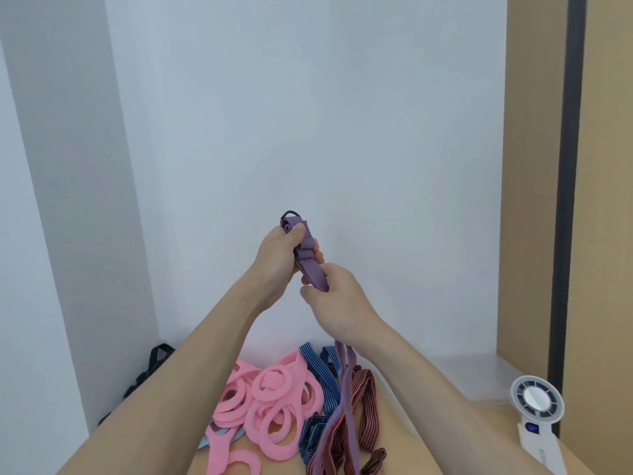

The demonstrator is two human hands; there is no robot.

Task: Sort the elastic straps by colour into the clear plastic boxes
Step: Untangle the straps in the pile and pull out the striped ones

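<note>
Head view: both hands are raised in front of the plain white wall [308, 114], above the near edge of the wooden table [501, 409]. My left hand [279, 250] has its fingers and thumb curled round a folded bundle of the purple elastic strap with pink stripes [306, 252]. A small dark loop [291, 214] pokes out of the top of that bundle. My right hand [337, 296] sits just below and to the right, touching the left, its fingers closed round the same strap where it leaves the bundle. From under the right wrist the strap hangs down to the table and trails toward me across the pile.

On the table between my forearms lies a heap of pink flat rubbery rings and loops [270, 399], on the left. Just right of them are blue striped elastic straps [322, 371], and right again dark red striped elastic straps [363, 406], with the purple strap lying over both. A pale blue piece [219, 437] shows under the near pink loops.

Far left, by the wall, lies a black webbing strap [150, 368]. On the right stands a translucent clear plastic box [479, 375]; I cannot tell what is in it. Near it lies a white handheld fan [537, 402]. A tan wooden panel [534, 166] rises behind.
</note>
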